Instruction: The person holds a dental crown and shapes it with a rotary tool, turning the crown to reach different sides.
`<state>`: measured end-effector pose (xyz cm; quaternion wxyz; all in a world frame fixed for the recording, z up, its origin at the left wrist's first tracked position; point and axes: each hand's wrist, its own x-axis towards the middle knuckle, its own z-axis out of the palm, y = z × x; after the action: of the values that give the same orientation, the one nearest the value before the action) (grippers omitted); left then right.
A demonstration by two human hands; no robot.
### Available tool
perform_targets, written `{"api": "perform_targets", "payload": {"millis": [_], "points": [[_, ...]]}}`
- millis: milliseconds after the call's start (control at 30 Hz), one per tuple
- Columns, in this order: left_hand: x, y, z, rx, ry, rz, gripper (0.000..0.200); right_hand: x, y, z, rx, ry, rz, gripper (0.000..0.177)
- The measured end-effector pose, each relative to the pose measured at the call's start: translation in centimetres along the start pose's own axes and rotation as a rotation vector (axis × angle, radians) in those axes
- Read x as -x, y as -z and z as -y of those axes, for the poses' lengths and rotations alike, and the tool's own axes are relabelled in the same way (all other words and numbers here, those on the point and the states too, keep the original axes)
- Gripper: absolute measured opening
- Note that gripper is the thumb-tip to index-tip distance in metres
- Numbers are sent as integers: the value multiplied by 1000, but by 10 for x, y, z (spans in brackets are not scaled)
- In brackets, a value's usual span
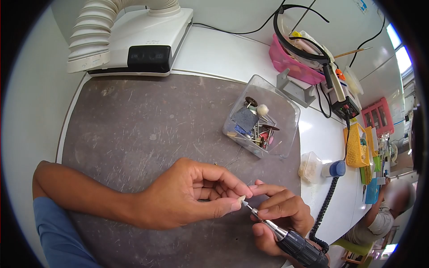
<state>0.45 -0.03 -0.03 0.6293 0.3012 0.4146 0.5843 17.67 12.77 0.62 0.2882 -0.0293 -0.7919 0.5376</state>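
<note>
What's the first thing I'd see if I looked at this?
Two hands meet low in the middle: the left hand pinches a tiny white piece, and the right hand holds a grinder with its tip at that piece. Above them on the grey mat stands a clear box full of small bits. At the top left sits a white machine with a ribbed hose.
</note>
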Motion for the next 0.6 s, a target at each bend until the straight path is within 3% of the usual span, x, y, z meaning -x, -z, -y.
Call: {"api": "perform_targets", "payload": {"millis": [600], "points": [[0, -1, -1, 20, 6, 1, 24, 1, 0, -1, -9, 3, -13, 26]]}}
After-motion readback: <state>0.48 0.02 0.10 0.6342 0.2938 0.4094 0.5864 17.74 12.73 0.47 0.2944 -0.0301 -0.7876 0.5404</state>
